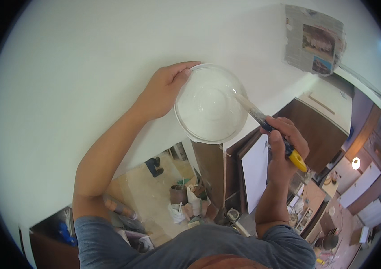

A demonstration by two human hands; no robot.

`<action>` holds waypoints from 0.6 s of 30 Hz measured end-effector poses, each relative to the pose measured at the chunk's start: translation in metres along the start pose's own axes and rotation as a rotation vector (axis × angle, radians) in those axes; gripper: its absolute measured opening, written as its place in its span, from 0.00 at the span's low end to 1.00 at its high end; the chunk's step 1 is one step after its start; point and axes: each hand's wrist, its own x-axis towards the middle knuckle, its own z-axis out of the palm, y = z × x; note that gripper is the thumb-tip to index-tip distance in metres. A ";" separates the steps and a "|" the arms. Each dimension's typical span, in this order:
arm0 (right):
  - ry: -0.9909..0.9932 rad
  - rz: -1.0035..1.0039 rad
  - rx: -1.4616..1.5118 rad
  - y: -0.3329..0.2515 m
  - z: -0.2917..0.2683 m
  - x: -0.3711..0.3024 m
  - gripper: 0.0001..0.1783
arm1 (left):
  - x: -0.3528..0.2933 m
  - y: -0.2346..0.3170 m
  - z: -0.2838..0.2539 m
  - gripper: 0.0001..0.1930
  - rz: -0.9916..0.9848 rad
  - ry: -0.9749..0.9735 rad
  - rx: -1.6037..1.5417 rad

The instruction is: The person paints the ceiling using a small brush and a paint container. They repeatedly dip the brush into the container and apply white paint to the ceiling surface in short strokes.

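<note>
A round white tub (210,107) with wet white paint in it is in front of me, its open mouth facing up. My left hand (163,92) grips its left rim, thumb on the edge and the fingers mostly hidden behind. In my right hand (287,143) is a paintbrush (255,113) with a black and yellow handle. Its pale, coated tip reaches over the tub's right rim and appears to meet the paint; whether it touches is hard to tell.
A broad smooth white surface (87,67) spreads behind the tub. Newspaper (313,40) is stuck on it at upper right. Brown cabinet panels (210,168) stand close beneath the tub. Lower down, bags and a bucket (178,195) sit on the floor. A cluttered workbench (307,208) is at right.
</note>
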 end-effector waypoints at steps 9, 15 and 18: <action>-0.043 0.045 -0.185 0.031 0.009 -0.024 0.20 | -0.011 -0.031 0.028 0.20 0.176 0.068 0.055; -0.022 -0.159 -0.148 0.045 0.032 -0.032 0.27 | -0.018 -0.042 0.026 0.21 0.174 0.119 0.067; -0.037 -0.172 -0.134 0.049 0.043 -0.030 0.27 | -0.021 -0.044 0.026 0.21 0.148 0.117 0.097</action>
